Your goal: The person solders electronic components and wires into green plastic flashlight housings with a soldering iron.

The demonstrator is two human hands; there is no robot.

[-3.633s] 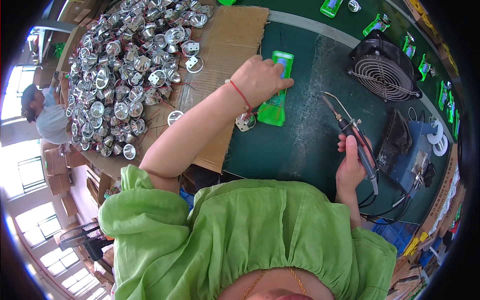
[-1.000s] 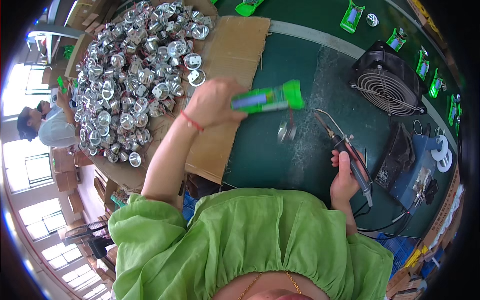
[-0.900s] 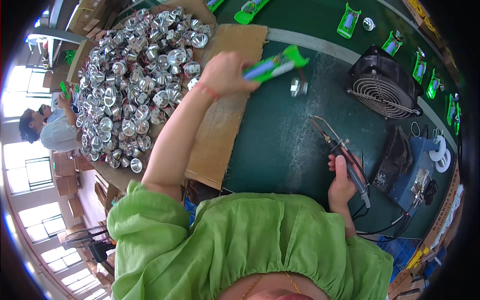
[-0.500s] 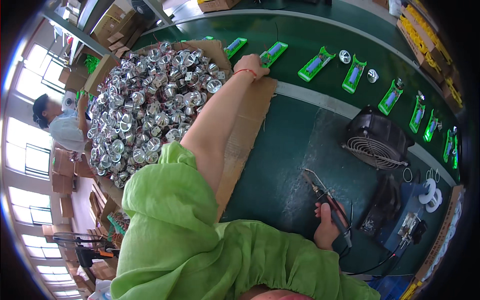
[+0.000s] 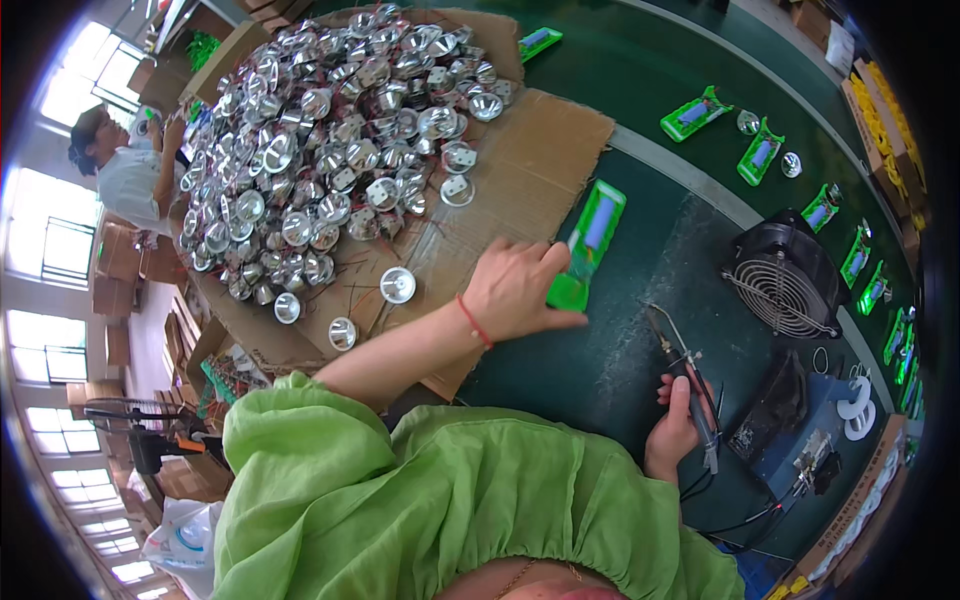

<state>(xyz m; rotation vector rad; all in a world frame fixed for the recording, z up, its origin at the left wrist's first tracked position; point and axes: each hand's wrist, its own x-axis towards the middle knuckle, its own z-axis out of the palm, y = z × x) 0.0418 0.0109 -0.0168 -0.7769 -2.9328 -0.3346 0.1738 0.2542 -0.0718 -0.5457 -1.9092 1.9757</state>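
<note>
My left hand point(image 5: 515, 290) is at the near end of a green plastic housing point(image 5: 600, 215) with a blue-violet cylindrical cell inside. Its fingers and thumb are around that end, and the housing lies tilted over the dark green worktop. My right hand point(image 5: 674, 430) is wrapped round a soldering iron point(image 5: 703, 425), which has a thin metal tube along it. The iron's tip points up and away over the worktop, apart from the housing. To the left, a large heap of silver reflector cups point(image 5: 320, 150) with thin wires lies on cardboard point(image 5: 545, 135).
More green housings point(image 5: 762, 152) and loose reflectors line the green belt point(image 5: 630, 65). A black fan point(image 5: 785, 275) and a blue stand with white spools point(image 5: 858, 410) are at the right. A co-worker point(image 5: 130, 170) is at the far left, near cardboard boxes.
My left hand has brought a green housing from the belt back to the worktop, towards the soldering iron. My right hand still grips the iron. The view has shifted, so the heap appears higher.
</note>
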